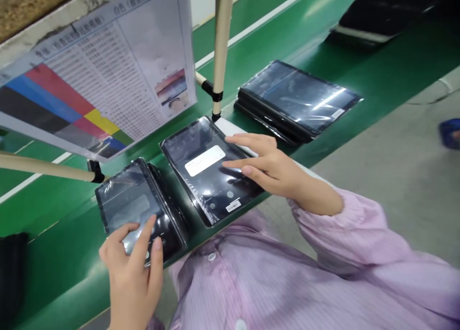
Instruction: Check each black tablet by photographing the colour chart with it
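Two black tablets in clear plastic sleeves lie side by side on the green belt in front of me. My left hand rests on the left tablet, fingers stretched out and touching its screen near the lower edge. My right hand lies on the right tablet, fingers extended flat along its right side. That tablet's screen shows a white rounded box. Neither hand holds anything.
A stack of bagged tablets sits further right on the belt. A laminated colour chart hangs above left. Beige frame tubes stand behind the tablets. Dark trays lie at top right. The grey floor is to the right.
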The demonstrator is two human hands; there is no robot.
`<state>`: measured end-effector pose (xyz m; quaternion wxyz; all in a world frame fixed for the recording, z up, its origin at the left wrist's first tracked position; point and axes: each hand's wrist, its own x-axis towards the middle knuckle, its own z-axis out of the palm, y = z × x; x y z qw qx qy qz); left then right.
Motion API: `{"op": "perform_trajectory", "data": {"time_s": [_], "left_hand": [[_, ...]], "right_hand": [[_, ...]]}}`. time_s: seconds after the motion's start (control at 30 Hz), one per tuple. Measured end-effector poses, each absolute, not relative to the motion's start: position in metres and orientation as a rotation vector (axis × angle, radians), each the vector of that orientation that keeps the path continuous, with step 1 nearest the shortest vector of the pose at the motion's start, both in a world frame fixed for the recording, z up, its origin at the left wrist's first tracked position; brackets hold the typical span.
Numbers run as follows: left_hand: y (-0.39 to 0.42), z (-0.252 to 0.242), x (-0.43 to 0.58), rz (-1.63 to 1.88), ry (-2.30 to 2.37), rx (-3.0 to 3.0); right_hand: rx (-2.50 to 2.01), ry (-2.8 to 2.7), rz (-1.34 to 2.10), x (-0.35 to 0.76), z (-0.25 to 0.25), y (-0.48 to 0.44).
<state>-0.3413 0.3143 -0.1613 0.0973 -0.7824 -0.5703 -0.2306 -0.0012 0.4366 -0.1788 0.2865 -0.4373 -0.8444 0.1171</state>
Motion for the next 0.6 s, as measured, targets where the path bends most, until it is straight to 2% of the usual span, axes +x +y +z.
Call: {"op": "perform_trajectory", "data": {"time_s": [0.23, 0.6], "left_hand": [[0.313, -0.160, -0.326, -0.752, -1.595, -2.368], [0.297, -0.164, -0.330, -0.827, -1.618, -2.418]], "right_hand": [[-1.122, -2.282, 0.227, -0.004, -0.167, 0.423], [-0.855, -2.511, 0.320, -0.032, -0.166, 0.397]]}}
